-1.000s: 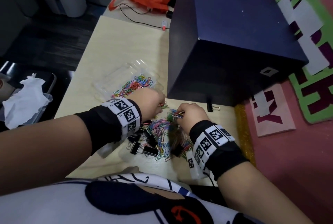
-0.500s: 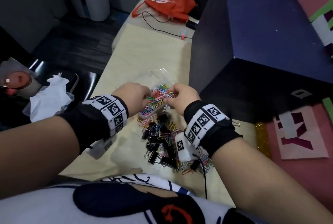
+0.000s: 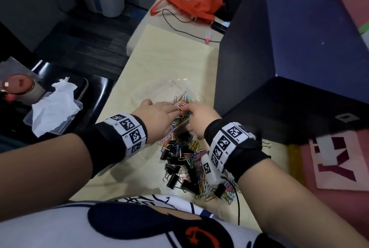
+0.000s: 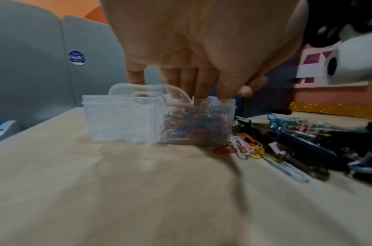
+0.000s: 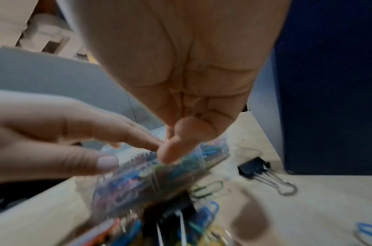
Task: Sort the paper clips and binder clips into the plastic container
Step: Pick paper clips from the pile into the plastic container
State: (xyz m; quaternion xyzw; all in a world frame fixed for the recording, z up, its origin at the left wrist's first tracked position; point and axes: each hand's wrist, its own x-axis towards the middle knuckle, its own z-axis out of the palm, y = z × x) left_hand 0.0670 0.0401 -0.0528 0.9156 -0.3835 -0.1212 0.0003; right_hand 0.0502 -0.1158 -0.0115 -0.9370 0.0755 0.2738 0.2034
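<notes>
A clear plastic container (image 3: 159, 88) stands on the pale table, and its right compartment (image 4: 195, 123) is full of coloured paper clips. My left hand (image 3: 171, 109) reaches over that compartment with straight fingers (image 4: 191, 86) pointing down into it. My right hand (image 3: 191, 111) meets it from the right, its fingertips (image 5: 172, 149) bunched together on a few pink paper clips (image 3: 179, 105) above the compartment. A mixed pile of black binder clips and coloured paper clips (image 3: 185, 164) lies just in front of the container, under my right wrist.
A large dark blue box (image 3: 299, 48) stands right of the container. One binder clip (image 5: 254, 168) lies alone by the box. A tissue in a tray (image 3: 56, 106) sits off the table's left edge. A red bag (image 3: 191, 2) and a cable lie at the far end.
Both hands rose from the pile and moved forward over the container. The left hand's fingers went from curled to straight above the clip compartment.
</notes>
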